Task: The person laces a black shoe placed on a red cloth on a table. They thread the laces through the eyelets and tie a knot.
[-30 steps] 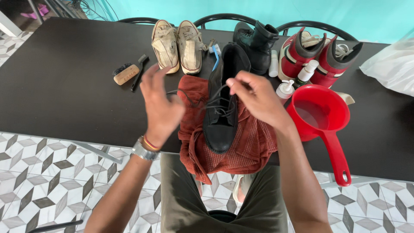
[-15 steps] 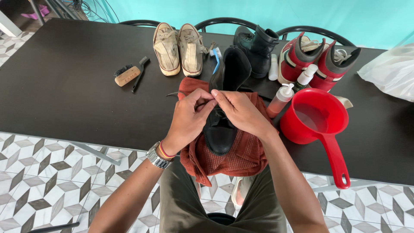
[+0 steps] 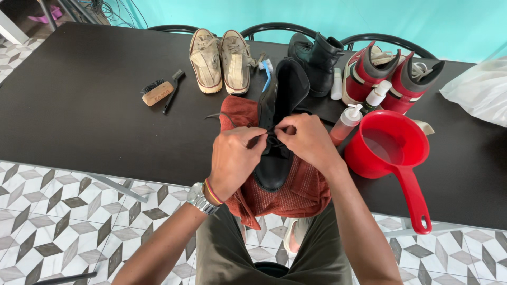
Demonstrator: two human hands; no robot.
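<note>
On red cloth (image 3: 296,195), black shoe (image 3: 277,158) sits btwn left hand (image 3: 235,158) & right hand (image 3: 309,140), both pinched shut on laces (image 3: 270,138).

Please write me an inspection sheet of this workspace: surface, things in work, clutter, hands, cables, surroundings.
Surface: black table, dark and matte.
Things in work: black boot lying on a rust-red cloth; its laces are pinched at the middle.
Clutter: beige sneakers, wooden brush, blue toothbrush, second black boot, red high-top shoes, pump bottles, red scoop, plastic bag.
Hands: left hand and right hand both grip the laces.
Cables: wires on the floor, far left.
Surroundings: patterned tile floor, turquoise wall, black chairs.
</note>
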